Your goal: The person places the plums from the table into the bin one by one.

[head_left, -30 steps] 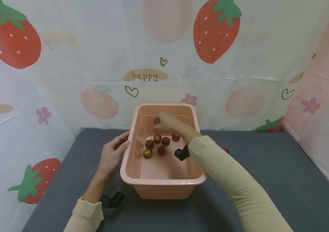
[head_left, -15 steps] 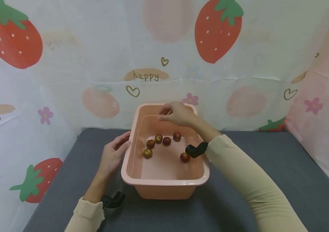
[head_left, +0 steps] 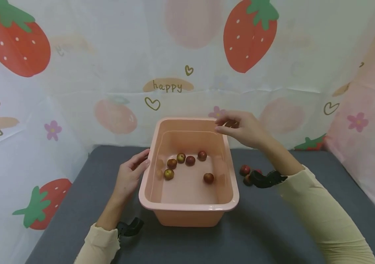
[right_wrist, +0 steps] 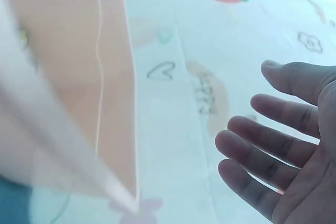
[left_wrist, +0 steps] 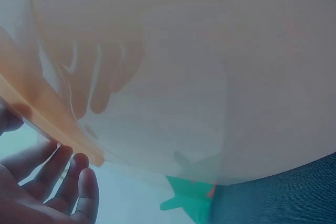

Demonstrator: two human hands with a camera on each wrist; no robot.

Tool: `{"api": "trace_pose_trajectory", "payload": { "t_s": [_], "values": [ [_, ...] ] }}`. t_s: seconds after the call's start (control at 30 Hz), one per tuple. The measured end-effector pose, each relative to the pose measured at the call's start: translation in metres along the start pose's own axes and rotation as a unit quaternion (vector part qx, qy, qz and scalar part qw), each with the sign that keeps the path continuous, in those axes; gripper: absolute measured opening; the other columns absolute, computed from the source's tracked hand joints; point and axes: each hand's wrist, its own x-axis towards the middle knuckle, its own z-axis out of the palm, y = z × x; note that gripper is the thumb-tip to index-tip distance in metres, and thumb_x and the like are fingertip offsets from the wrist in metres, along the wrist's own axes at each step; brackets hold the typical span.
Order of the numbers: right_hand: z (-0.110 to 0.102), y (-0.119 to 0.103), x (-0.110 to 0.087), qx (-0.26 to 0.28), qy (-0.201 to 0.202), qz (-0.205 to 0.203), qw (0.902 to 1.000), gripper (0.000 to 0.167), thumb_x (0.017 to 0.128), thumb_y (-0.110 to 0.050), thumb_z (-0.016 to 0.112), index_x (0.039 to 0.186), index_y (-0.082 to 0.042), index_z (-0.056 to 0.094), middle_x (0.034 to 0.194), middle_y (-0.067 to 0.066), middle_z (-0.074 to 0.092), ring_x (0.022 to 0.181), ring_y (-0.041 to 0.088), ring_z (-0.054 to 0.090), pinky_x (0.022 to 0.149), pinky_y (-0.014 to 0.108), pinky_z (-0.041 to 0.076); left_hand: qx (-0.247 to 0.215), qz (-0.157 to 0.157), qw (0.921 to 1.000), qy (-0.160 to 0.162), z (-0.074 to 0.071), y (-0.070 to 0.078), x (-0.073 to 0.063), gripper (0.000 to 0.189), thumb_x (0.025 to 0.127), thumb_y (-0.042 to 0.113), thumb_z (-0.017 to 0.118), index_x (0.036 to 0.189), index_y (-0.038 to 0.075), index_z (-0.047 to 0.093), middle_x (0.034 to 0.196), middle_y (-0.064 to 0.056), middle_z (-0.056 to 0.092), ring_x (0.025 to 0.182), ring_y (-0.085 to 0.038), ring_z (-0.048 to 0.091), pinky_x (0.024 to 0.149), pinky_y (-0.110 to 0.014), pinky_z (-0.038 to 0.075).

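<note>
Backdrop [head_left: 115, 55]: fruit-printed sheet, across the top of the frame. Table [head_left: 181, 244]: dark grey, below. Basin [head_left: 189, 207]: pink, upright at centre frame; judged light, smooth and fairly stiff, so liable to slide; best held by its rolled rim. Left hand [head_left: 129, 176]: left of centre, fingers relaxed, tips against the rim's outer edge; no firm grip evident. Right hand [head_left: 244, 129]: in the air by the basin's upper-right corner, fingers parted, holding nothing. Wrist camera [head_left: 266, 179]: right of centre. Six small fruits [head_left: 190, 160]: red to yellowish, on the basin floor, five towards its upper left and middle, one lower right. Loose fruits [head_left: 245, 170]: on the table right of the basin, partly hidden by the wrist camera; count uncertain. All fruits judged light, firm, slick-skinned, prone to roll and bruise; pinch gently across the middle.
</note>
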Motion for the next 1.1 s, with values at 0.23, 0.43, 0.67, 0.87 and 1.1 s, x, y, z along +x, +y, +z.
{"api": "trace_pose_trajectory", "payload": {
  "t_s": [0.23,0.43,0.67,0.87,1.1],
  "values": [
    [-0.011,0.033,-0.031,-0.009,0.022,0.029,0.9993,0.027,0.093,-0.022,0.066,0.112,-0.003,0.069,0.106,0.013,0.070,0.093,0.024,0.065,0.081,0.028,0.052,-0.001,0.000,1.0000,-0.003,0.000,-0.001,0.000,0.043,0.098,0.018,0.059,0.139,0.008,0.055,0.134,-0.019,0.060,0.100,0.008,0.060,0.084,-0.011,0.051],
    [-0.004,0.065,-0.055,-0.009,0.042,0.050,0.9978,0.027,0.093,-0.022,0.067,0.111,-0.001,0.070,0.104,0.014,0.072,0.093,0.023,0.066,0.080,0.019,0.052,-0.001,0.004,1.0000,-0.001,0.000,-0.001,-0.001,0.043,0.097,0.018,0.060,0.138,0.008,0.055,0.135,-0.018,0.059,0.101,0.008,0.059,0.084,-0.010,0.050],
    [0.020,0.096,-0.079,-0.023,0.053,0.065,0.9962,0.026,0.091,-0.018,0.069,0.109,0.001,0.069,0.101,0.016,0.073,0.092,0.028,0.068,0.081,0.042,0.057,-0.002,0.006,1.0000,-0.001,0.000,-0.001,-0.001,0.042,0.097,0.019,0.060,0.138,0.008,0.055,0.135,-0.017,0.060,0.101,0.007,0.059,0.084,-0.010,0.050],
    [0.038,0.118,-0.095,-0.028,0.018,0.128,0.9913,0.029,0.093,-0.020,0.067,0.114,0.000,0.067,0.109,0.019,0.070,0.093,0.032,0.067,0.078,0.045,0.056,-0.004,0.005,1.0000,-0.001,-0.001,-0.002,0.000,0.042,0.097,0.018,0.060,0.138,0.008,0.055,0.135,-0.018,0.059,0.101,0.008,0.059,0.084,-0.010,0.050],
    [0.057,0.141,-0.103,-0.041,0.002,0.146,0.9884,0.028,0.090,-0.018,0.069,0.110,0.001,0.068,0.101,0.017,0.071,0.090,0.029,0.068,0.075,0.043,0.056,-0.001,0.006,1.0000,-0.001,0.000,-0.002,0.000,0.042,0.098,0.019,0.059,0.138,0.008,0.055,0.137,-0.016,0.058,0.102,0.008,0.059,0.085,-0.010,0.050]
  ]
}}
